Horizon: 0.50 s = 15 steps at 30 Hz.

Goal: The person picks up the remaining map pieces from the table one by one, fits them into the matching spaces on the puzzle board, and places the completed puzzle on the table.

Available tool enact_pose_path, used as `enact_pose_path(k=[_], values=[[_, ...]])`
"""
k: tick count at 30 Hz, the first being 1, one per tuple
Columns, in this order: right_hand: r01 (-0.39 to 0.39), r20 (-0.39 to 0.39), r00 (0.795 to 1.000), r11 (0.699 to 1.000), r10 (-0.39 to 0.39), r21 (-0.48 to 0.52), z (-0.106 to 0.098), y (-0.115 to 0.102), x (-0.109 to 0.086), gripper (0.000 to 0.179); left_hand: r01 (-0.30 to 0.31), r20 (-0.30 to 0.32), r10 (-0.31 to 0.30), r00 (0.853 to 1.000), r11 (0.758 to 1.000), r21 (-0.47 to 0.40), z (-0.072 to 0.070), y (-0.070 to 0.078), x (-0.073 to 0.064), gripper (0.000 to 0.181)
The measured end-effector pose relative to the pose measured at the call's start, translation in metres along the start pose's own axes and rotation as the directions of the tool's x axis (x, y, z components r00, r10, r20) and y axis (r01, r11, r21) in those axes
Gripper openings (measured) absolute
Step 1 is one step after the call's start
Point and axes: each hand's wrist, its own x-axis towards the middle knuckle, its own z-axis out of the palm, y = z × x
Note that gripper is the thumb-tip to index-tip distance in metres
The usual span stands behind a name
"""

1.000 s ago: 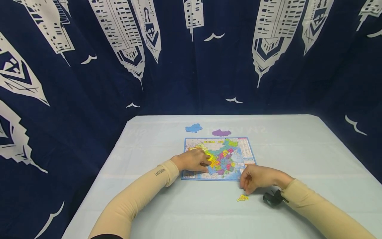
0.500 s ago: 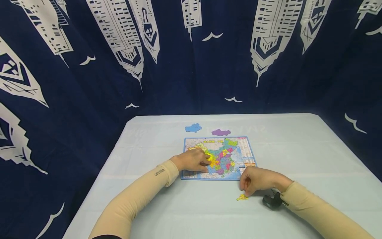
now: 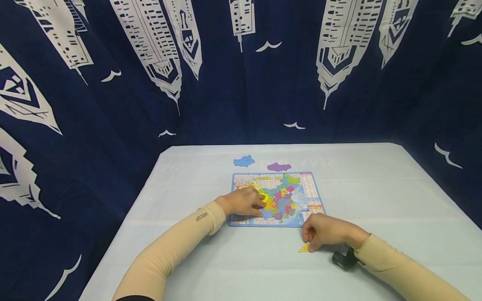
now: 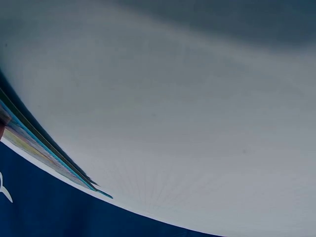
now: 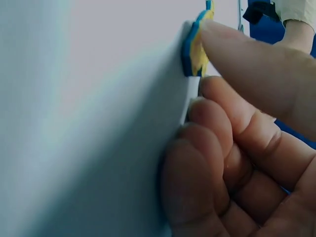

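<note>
In the head view my left hand (image 3: 245,201) rests on the left part of a map puzzle board (image 3: 316,193), fingers spread over the coloured regions and covering some of them. At the board's near right corner is my right hand (image 3: 324,230), its fingers bent toward a small yellow puzzle piece (image 3: 304,248) on the table. The right wrist view shows the thumb on the face of the piece (image 5: 198,52), which has a blue edge, with curled fingertips at its lower end. Only the board's blue edge (image 4: 47,143) and a bit of finger show in the left wrist view.
Beyond the board lie a blue puzzle piece (image 3: 244,161) and a purple puzzle piece (image 3: 279,167). A black wrist camera (image 3: 344,259) hangs under the right wrist. The white-covered table (image 3: 376,184) meets a navy curtain (image 3: 233,108) at the back.
My right hand has shifted slightly toward me and down onto the yellow puzzle piece, now covering part of it. The left hand and the board stay where they were.
</note>
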Motion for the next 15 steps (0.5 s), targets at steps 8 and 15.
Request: enact_pose_path(k=[8,15], values=[[0.016,-0.019,1.000,1.000,-0.016,-0.006,0.0042,0.0006,-0.0016,0.018,-0.002,-0.005,0.002,1.000,1.000,-0.008,-0.0002,0.0022,-0.0007,0.042],[0.028,-0.022,0.999,0.999,-0.028,-0.020,0.0047,0.0007,-0.0020,0.019,-0.005,-0.008,0.005,1.000,1.000,-0.007,0.0008,0.0017,-0.0004,0.042]])
